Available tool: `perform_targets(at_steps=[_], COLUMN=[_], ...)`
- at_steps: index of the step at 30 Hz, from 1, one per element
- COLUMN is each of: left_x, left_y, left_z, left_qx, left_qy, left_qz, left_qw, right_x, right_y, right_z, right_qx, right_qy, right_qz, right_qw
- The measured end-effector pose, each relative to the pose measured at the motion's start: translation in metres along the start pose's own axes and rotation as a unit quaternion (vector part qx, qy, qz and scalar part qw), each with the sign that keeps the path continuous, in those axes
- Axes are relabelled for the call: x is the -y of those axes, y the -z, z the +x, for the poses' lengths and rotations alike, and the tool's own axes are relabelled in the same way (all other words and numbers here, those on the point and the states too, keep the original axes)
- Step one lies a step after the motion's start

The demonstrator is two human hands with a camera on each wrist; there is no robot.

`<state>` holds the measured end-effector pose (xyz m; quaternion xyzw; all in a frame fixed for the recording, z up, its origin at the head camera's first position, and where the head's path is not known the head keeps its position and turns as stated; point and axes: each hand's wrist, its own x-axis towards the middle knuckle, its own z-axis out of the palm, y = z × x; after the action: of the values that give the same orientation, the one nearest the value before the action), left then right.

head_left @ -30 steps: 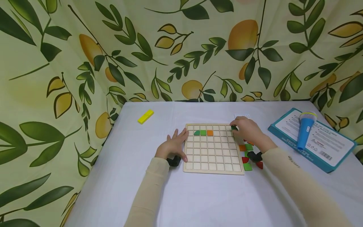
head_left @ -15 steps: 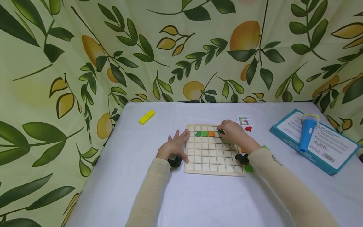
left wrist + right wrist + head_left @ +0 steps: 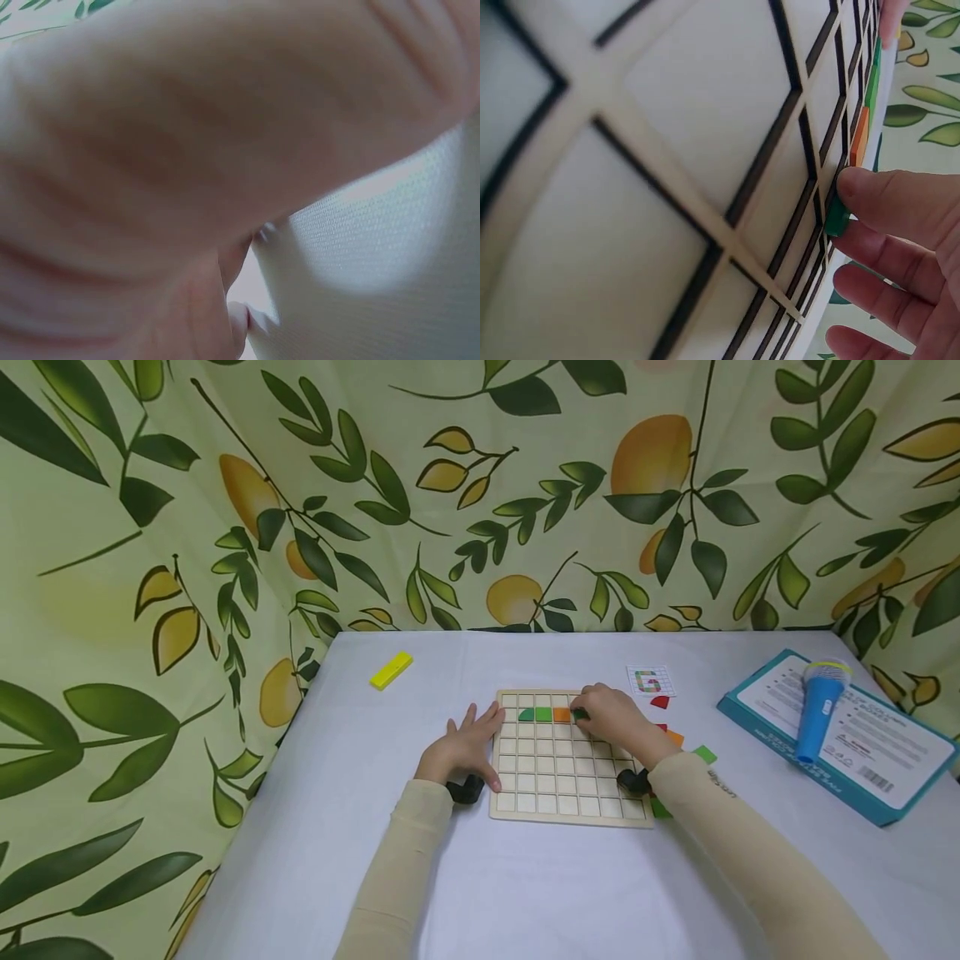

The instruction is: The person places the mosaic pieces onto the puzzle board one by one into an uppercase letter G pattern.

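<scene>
A wooden grid board [image 3: 555,768] lies on the white table. In its second row sit a dark green rounded tile [image 3: 527,715], a light green square tile [image 3: 543,714] and an orange square tile [image 3: 562,715]. My right hand [image 3: 611,717] pinches another dark green tile [image 3: 838,216] between thumb and fingers, at the cell just right of the orange one. Spread fingers of my left hand [image 3: 461,749] rest along the board's left edge. In the left wrist view the palm fills most of the picture and hides the fingertips.
Right of the board lie loose tiles, among them a red one [image 3: 660,702] and a green one [image 3: 704,754], partly under the right arm. A pattern card [image 3: 650,681] lies behind them. A blue toy microphone [image 3: 821,710] rests on a teal box [image 3: 892,777]. A yellow block [image 3: 392,671] lies back left.
My right hand has carried the dark green tile left from the board's right edge to beside the orange tile, uncovering the pattern card. My left hand has stayed at the board's left edge.
</scene>
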<state>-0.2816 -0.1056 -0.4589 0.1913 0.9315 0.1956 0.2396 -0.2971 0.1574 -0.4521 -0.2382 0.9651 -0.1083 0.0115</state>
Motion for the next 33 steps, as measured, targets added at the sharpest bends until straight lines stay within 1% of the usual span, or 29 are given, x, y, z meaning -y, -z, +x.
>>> perform_targets(at_steps=[8,17,20,25,27,33], left_x=[0.000,0.000,0.000,0.000,0.000,-0.001], left_y=[-0.001,0.000,0.000,-0.001,0.000,0.000], left_z=[0.000,-0.001,-0.001,0.000,0.000,0.000], left_qx=[-0.002,-0.002,-0.001,-0.001,-0.001,0.000], left_qy=[0.000,-0.006,-0.005,-0.004,-0.003,-0.001], left_qz=[0.004,0.003,0.001,-0.001,0.001,0.006], left_qw=[1.0000,1.0000,1.0000,1.0000,1.0000,1.0000], right_x=[-0.002,-0.001,-0.002,-0.010,-0.014,-0.023], right_y=[-0.003,-0.002,-0.001,0.004,0.009,0.023], right_z=[0.001,0.002,0.000,-0.009,-0.014,-0.033], right_qx=[0.008,-0.001,-0.008,-0.033,-0.034,-0.016], right_qy=[-0.004,-0.011,-0.010,-0.005,-0.012,-0.076], right_qz=[0.011,0.023,0.032,0.041,0.042,0.064], right_qw=[1.000,1.000,0.999,0.999,0.998,0.995])
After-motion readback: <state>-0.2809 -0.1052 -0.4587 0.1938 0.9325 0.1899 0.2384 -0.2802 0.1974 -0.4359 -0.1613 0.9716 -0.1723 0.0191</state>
